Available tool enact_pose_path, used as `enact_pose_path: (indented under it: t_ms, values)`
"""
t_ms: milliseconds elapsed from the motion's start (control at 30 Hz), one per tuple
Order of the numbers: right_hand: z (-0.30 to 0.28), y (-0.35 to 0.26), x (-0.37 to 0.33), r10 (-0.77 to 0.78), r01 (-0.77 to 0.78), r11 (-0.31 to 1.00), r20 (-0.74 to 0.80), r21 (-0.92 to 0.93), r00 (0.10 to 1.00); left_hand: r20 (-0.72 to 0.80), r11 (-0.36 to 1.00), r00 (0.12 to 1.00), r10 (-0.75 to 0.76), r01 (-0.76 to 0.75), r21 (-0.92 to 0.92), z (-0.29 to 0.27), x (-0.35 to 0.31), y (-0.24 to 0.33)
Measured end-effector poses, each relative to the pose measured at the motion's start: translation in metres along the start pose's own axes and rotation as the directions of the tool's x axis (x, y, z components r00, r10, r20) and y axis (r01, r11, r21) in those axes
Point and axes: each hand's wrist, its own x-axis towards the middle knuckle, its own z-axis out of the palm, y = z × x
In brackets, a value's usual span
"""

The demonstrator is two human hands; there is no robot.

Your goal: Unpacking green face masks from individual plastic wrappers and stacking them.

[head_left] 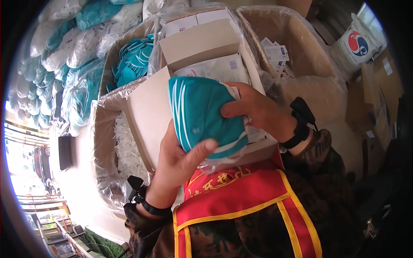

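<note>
A small stack of teal folded face masks [204, 114] with white edges is between my two hands, above an open carton. My left hand [178, 157] grips the stack's lower left, thumb on the front and fingers behind it. My right hand [254, 105] pinches its right side, thumb on the teal face; something white shows beside those fingers, too covered to name. Thin pale straps [211, 165] hang below the stack. Under the masks, white printed packets [215, 69] lie in the open cardboard carton [200, 41].
A plastic-lined box of loose teal masks [133, 58] stands at the far left. Below it, another lined box holds shredded white strips [129, 144]. At the far right, a lined box [297, 34] contains small printed slips [275, 53]. Bagged masks [79, 96] are piled left; a white sack [357, 43] stands right.
</note>
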Motion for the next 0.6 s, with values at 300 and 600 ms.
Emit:
enact_pose_path:
  t_ms: [300,600]
  values:
    - [-0.004,-0.012,0.001,0.018,-0.018,0.999,0.005,0.045,1.000,0.506,-0.177,0.575,0.643,-0.531,0.829,-0.034,0.014,0.044]
    - [-0.013,0.011,-0.013,0.163,-0.171,0.985,-0.190,-0.028,0.968,0.661,-0.227,0.658,0.361,-0.625,0.747,-0.018,0.019,0.054]
